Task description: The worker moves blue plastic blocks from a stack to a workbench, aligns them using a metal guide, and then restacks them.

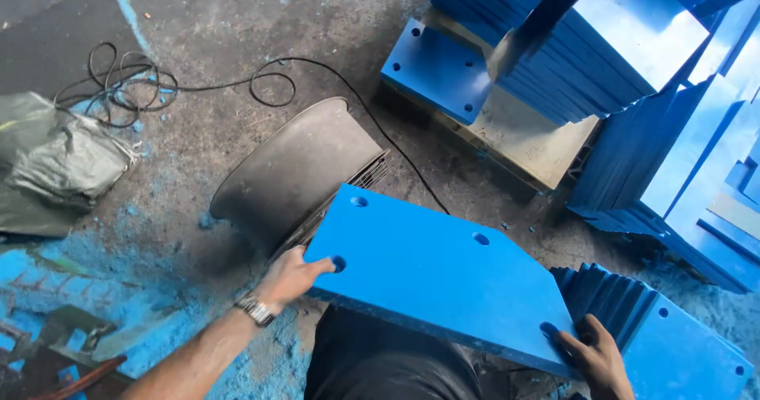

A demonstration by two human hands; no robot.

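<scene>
A thick blue plastic panel (443, 277) with several round holes lies flat across my lap, held at both ends. My left hand (291, 280), with a metal wristwatch on the wrist, grips its left edge beside a corner hole. My right hand (595, 356) grips its lower right corner, fingers at another hole. Behind the panel's right end stands a row of similar blue panels (609, 293) on edge.
A dark fan housing (297, 170) lies just beyond the panel, its black cable (127, 79) coiled on the dusty floor. Stacks of blue panels (633, 75) fill the upper right. A grey sack (55, 162) lies at left. Blue dust covers the floor.
</scene>
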